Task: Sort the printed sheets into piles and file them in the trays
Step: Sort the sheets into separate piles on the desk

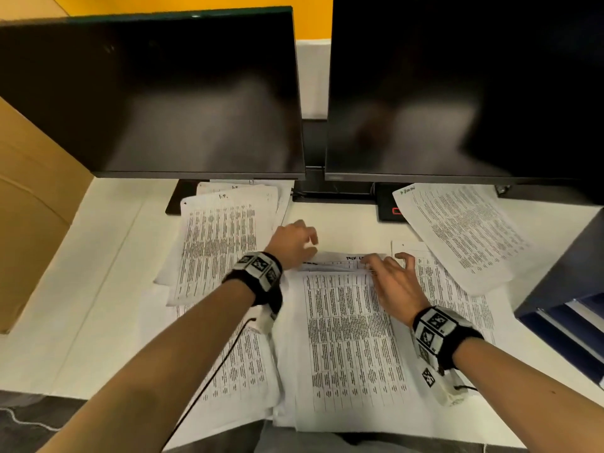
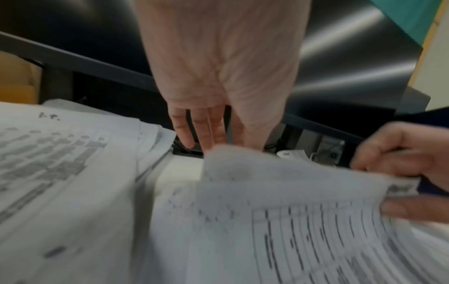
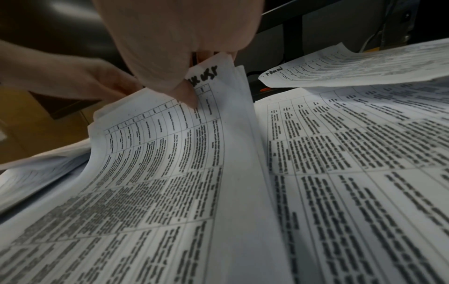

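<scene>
A stack of printed table sheets (image 1: 349, 338) lies in the middle of the white desk (image 1: 98, 273). My right hand (image 1: 389, 273) pinches the far right corner of its top sheets (image 3: 170, 153), thumb (image 3: 189, 94) on the print and fingers behind, bending that edge upward. My left hand (image 1: 295, 243) is at the stack's far left corner, its fingers (image 2: 206, 134) straight and just behind the lifted edge (image 2: 291, 211). A pile marked "I.T." (image 1: 219, 243) lies to the left. A skewed pile (image 1: 464, 233) lies at the back right, overlapping further sheets (image 1: 457, 299).
Two dark monitors (image 1: 157, 99) (image 1: 464, 93) stand across the back, their stands close behind the papers. A cardboard box (image 1: 32, 207) is at the left edge. A dark blue tray unit (image 1: 562, 289) stands at the right edge. More sheets (image 1: 242, 364) lie at the front left.
</scene>
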A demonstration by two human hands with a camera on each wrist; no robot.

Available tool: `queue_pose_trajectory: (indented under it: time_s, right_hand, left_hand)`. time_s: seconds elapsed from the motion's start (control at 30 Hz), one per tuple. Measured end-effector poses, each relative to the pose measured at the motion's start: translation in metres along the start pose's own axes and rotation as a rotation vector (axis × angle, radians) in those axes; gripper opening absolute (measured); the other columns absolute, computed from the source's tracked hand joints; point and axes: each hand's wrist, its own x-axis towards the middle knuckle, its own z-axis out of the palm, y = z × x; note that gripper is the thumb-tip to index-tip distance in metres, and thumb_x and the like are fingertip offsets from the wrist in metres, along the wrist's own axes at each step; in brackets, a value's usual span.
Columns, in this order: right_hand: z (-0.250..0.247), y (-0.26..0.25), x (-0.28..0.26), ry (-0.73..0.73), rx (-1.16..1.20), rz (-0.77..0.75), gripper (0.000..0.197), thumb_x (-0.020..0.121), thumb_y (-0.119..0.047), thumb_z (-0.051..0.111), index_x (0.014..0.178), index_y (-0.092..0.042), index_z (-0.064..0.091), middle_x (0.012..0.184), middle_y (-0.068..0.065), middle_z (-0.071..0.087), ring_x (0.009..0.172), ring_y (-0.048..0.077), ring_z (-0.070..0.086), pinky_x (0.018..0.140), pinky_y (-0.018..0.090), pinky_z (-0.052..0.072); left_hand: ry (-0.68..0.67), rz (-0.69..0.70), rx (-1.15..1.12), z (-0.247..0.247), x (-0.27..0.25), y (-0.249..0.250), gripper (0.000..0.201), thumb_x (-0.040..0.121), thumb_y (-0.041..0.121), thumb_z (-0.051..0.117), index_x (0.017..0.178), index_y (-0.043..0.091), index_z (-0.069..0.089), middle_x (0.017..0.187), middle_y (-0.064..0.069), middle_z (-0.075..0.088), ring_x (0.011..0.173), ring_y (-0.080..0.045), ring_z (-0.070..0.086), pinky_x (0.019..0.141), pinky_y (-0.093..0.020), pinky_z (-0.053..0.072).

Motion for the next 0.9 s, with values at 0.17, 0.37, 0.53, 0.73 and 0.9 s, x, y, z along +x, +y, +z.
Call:
queue_pose_trajectory:
  time_s: [0.17, 0.37, 0.53, 0.73, 0.9]
  right_hand:
    - [0.005, 0.002, -0.003, 0.046, -0.043, -0.019, 0.036, 0.069, 0.006, 0.067, 0.091, -0.021, 0.061, 0.088, -0.004, 0.067, 0.083, 0.019, 0.061, 0.087, 0.035, 0.025]
    - [0.003, -0.007, -0.005, 0.056, -0.174, 0.063, 0.032, 0.063, -0.004, 0.075, 0.089, -0.022, 0.065, 0.114, 0.009, 0.053, 0.109, 0.026, 0.045, 0.097, 0.054, 0.024]
    - [0.001, -0.007, -0.005, 0.05, -0.19, 0.03, 0.027, 0.069, -0.006, 0.072, 0.087, -0.024, 0.064, 0.096, -0.002, 0.06, 0.096, 0.023, 0.054, 0.098, 0.051, 0.023]
    - [-0.002, -0.005, -0.008, 0.113, -0.184, -0.055, 0.034, 0.06, -0.003, 0.078, 0.08, -0.025, 0.063, 0.082, -0.011, 0.066, 0.083, 0.02, 0.058, 0.089, 0.04, 0.023]
    - [-0.005, -0.003, -0.013, 0.079, -0.176, -0.094, 0.037, 0.057, -0.002, 0.079, 0.079, -0.028, 0.063, 0.08, -0.012, 0.067, 0.083, 0.018, 0.058, 0.088, 0.038, 0.023]
  left_hand:
    - [-0.141, 0.059, 0.162, 0.017, 0.009, 0.01, 0.024, 0.081, 0.033, 0.064, 0.098, 0.017, 0.056, 0.106, -0.003, 0.058, 0.098, -0.022, 0.055, 0.088, -0.035, 0.035]
    - [-0.002, 0.26, 0.321, 0.023, -0.004, 0.014, 0.019, 0.092, 0.026, 0.051, 0.09, 0.012, 0.062, 0.095, -0.003, 0.063, 0.086, -0.022, 0.059, 0.093, -0.036, 0.038]
    - [-0.004, 0.324, 0.431, 0.024, -0.024, 0.015, 0.028, 0.098, 0.024, 0.043, 0.12, 0.015, 0.058, 0.124, -0.007, 0.057, 0.094, -0.025, 0.062, 0.084, -0.035, 0.046]
    - [0.013, 0.105, -0.199, 0.019, -0.031, 0.015, 0.046, 0.098, 0.045, 0.034, 0.104, 0.018, 0.071, 0.118, -0.009, 0.065, 0.099, -0.022, 0.063, 0.095, -0.04, 0.047]
    - [-0.087, -0.074, -0.313, 0.009, -0.011, 0.0, 0.011, 0.087, 0.017, 0.061, 0.091, 0.008, 0.065, 0.096, -0.004, 0.068, 0.086, -0.017, 0.06, 0.083, -0.031, 0.05]
